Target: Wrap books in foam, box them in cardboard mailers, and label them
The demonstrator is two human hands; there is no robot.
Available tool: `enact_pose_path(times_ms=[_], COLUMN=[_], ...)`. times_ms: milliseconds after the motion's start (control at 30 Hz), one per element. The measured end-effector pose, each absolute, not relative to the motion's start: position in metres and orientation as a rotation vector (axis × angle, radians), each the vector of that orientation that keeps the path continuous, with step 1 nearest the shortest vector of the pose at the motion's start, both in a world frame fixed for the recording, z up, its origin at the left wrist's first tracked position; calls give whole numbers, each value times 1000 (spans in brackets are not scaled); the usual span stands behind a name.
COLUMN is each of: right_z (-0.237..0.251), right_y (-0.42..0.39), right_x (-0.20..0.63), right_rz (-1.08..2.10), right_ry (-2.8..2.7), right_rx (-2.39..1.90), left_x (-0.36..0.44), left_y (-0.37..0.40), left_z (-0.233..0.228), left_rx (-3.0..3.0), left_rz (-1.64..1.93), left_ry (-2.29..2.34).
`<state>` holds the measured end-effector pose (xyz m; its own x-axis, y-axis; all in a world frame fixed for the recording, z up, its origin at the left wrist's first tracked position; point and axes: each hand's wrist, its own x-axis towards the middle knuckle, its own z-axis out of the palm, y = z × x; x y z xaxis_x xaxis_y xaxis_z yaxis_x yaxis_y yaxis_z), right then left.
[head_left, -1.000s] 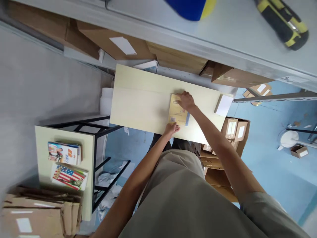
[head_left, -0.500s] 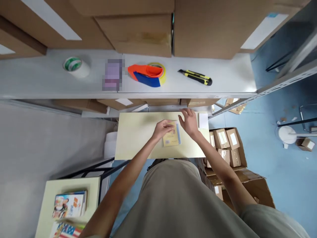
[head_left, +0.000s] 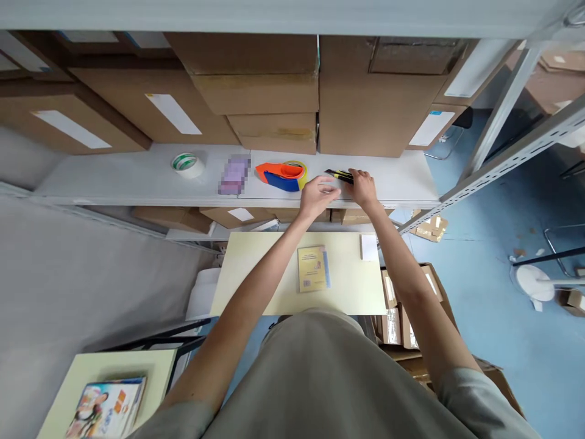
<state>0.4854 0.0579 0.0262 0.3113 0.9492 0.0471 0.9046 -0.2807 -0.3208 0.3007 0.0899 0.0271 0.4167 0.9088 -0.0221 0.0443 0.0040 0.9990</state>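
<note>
Both of my hands are over the grey shelf. My right hand (head_left: 364,189) is closed around the handle end of a black-and-yellow box cutter (head_left: 340,176); its dark tip points left and my fingers hide the rear. Just left of it, my left hand (head_left: 319,197) is open, fingers reaching toward the cutter with nothing visible in them. A yellow booklet (head_left: 313,268) with a blue edge lies flat on the pale table below, touched by neither hand. Beside my left hand sits an orange-and-blue tape dispenser (head_left: 282,175) with yellow tape.
A roll of tape (head_left: 187,164) and a blurred purple item (head_left: 234,174) stand farther left on the shelf (head_left: 137,177). Cardboard boxes (head_left: 365,116) line its back. A white block (head_left: 368,247) rests on the table (head_left: 256,274). Books (head_left: 107,407) lie on a side table.
Both hands have left the booklet and moved up to the shelf. My right hand has taken hold of the box cutter. The camera view has tilted upward.
</note>
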Motion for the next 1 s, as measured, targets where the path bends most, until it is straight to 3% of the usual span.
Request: enact_pose_path(times_ms=[133,300,500,633,800,1000], right_z=[13,-24,-100,-151,-194,-237], right_y=[42,-27,-108,-138,-172,-194], right_x=[489,456,391,359,327,288], right_rz=[183,157,585,901,1012,1160], right_ry=[-1701,-1672,-1622,-1398,-1059,-914], right_rx=[-2182,-1941,-1871,-1926,-2088,-2070], left_x=[272,203,123,109,121,116], left_y=[61,3,-53,-67,-75,-77], left_z=[-9,-110,-216,-252,-284,-301], left_rx=[1406,1310,1125,1140,1160,1426], left_rz=[813,594,386,390,567,294], left_ry=[936,1157,1670,1736,1769,1477])
